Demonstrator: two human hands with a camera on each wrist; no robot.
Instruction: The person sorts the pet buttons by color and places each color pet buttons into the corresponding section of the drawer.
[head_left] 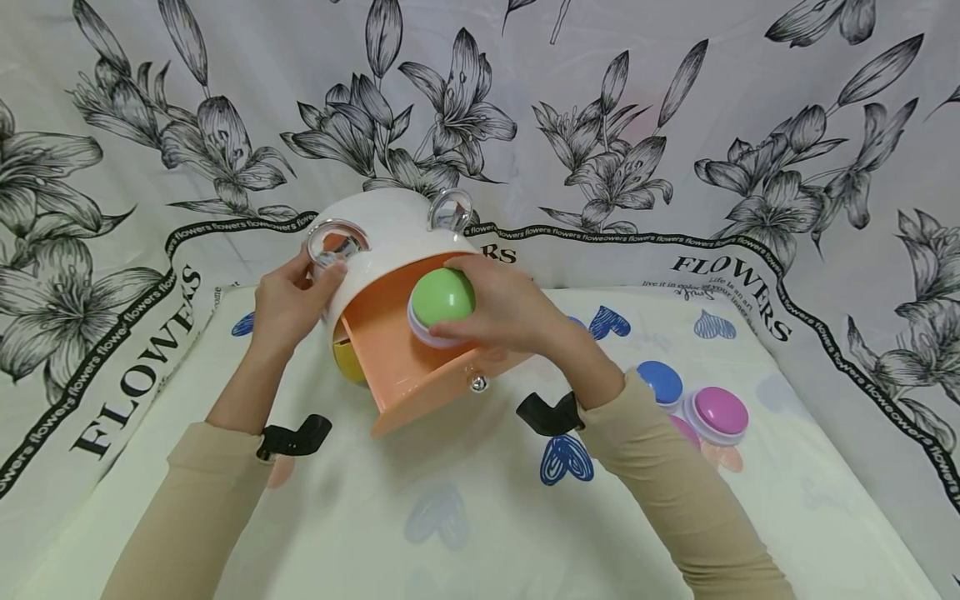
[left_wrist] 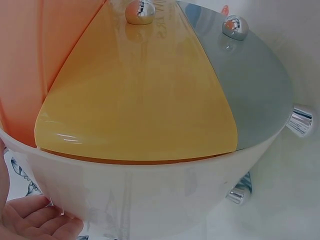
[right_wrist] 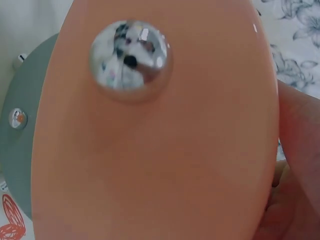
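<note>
A white rounded storage box (head_left: 386,218) with chrome rings on top stands tilted in the head view. Its orange drawer (head_left: 375,346) is pulled out toward me. My left hand (head_left: 288,302) grips the box's left side by one ring, thumb on the front. Between the fingers and thumb of my right hand (head_left: 513,307) is a round jar with a green domed lid (head_left: 444,296), held inside the drawer's opening. The left wrist view shows a yellow drawer (left_wrist: 135,95) and a grey drawer (left_wrist: 255,90), both closed. A chrome knob (right_wrist: 130,61) fills part of the right wrist view.
To the right on the table lie a blue-lidded jar (head_left: 662,382) and a magenta-lidded jar (head_left: 722,411), with another pink lid (head_left: 686,432) partly behind my sleeve. Heart-printed cloth (head_left: 435,517) covers the table; a flower-patterned curtain (head_left: 600,150) hangs behind.
</note>
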